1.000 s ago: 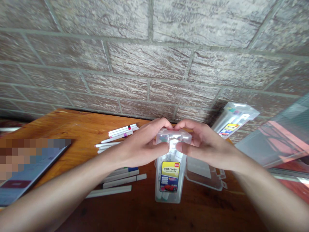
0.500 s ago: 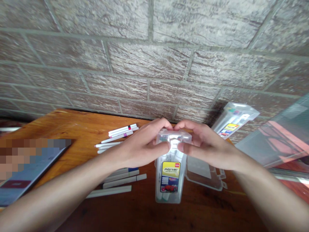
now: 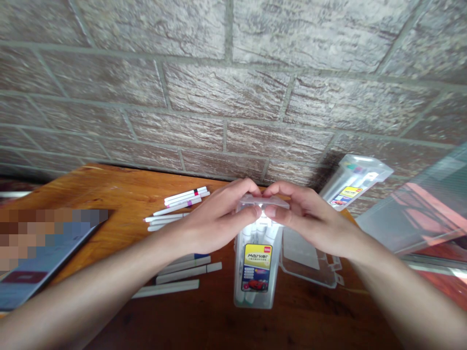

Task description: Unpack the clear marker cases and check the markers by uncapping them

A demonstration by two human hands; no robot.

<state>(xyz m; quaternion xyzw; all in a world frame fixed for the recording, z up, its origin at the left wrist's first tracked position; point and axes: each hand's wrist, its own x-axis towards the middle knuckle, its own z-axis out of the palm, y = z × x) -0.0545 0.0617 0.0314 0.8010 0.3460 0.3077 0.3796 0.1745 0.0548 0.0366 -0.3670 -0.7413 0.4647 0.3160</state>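
Observation:
A clear plastic marker case (image 3: 256,272) with a yellow "Marker" label stands upright on the wooden table (image 3: 109,194), white markers inside. Both hands pinch its clear lid (image 3: 263,202) at the top. My left hand (image 3: 215,218) grips the lid's left side, thumb on the front. My right hand (image 3: 310,218) grips the right side the same way. The lid sits raised above the case, and the marker tops show beneath it.
Loose white markers (image 3: 178,200) lie left of the case, more (image 3: 182,272) near my left forearm. An open empty clear case (image 3: 310,265) lies to the right. Another filled marker case (image 3: 352,182) leans on the brick wall. A clear bin (image 3: 419,214) sits far right, a booklet (image 3: 40,262) far left.
The lid has come up off the case between my fingers, and my thumbs have shifted upward and closer together. The case body has stayed in place.

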